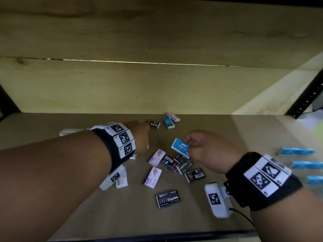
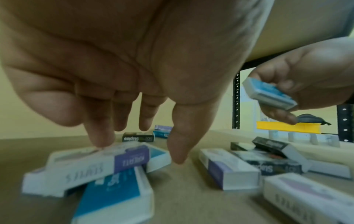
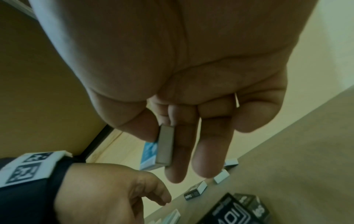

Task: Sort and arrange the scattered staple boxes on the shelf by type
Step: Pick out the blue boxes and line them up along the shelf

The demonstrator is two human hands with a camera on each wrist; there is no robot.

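Right hand [image 1: 201, 149] pinches blue box [image 1: 180, 147], lifted over mid-shelf pile; blue row [image 1: 295, 151] lies rightward, at shelf's right edge. Left hand [image 1: 139, 135] fingers spread, touching purple box [image 2: 91, 163].

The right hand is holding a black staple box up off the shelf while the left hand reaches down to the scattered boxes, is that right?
Not quite. The box in the right hand is blue, not black; the head view shows it clearly. The rest holds: it is lifted off the shelf while the left hand reaches down among the scattered boxes.
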